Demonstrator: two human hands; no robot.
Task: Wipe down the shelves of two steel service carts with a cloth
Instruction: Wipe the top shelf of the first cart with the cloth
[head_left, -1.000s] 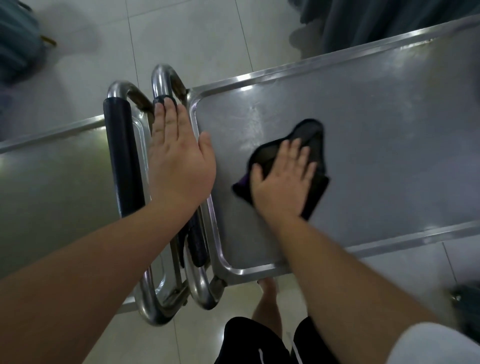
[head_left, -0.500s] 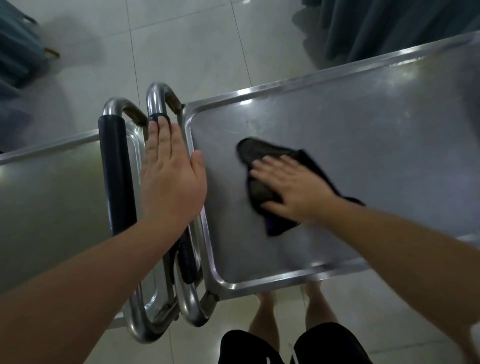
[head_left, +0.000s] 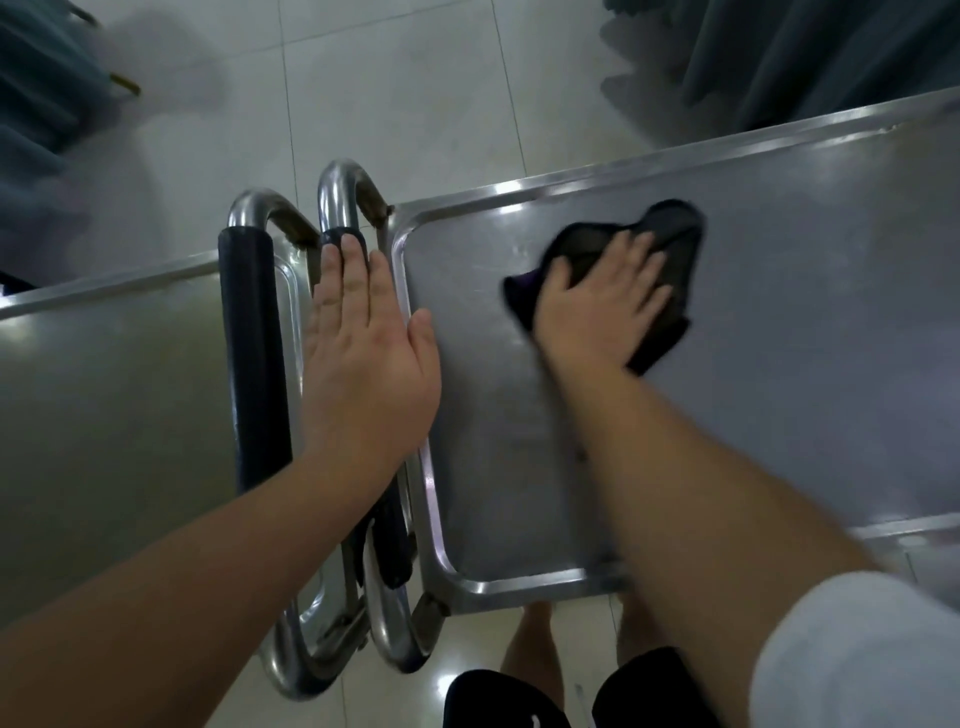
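Two steel service carts stand end to end, handles together. The right cart's top shelf (head_left: 779, 338) fills the right half of the view. A dark cloth (head_left: 670, 249) lies flat on it near the far left corner. My right hand (head_left: 597, 306) presses flat on the cloth with fingers spread, pointing away from me. My left hand (head_left: 363, 353) rests flat with straight fingers on the right cart's handle (head_left: 337, 202). The left cart's top shelf (head_left: 104, 415) shows at the left, with its black-sleeved handle (head_left: 249, 338) beside my left hand.
Pale floor tiles (head_left: 389, 93) lie beyond the carts. Dark curtains hang at the upper right (head_left: 805, 62) and upper left (head_left: 36, 78). My legs and black shorts (head_left: 519, 696) show below the right cart's near edge.
My right hand has swept the cloth from the shelf's left middle toward the far edge and slightly right, fingers turning from leftward to forward. My left hand has stayed on the handle.
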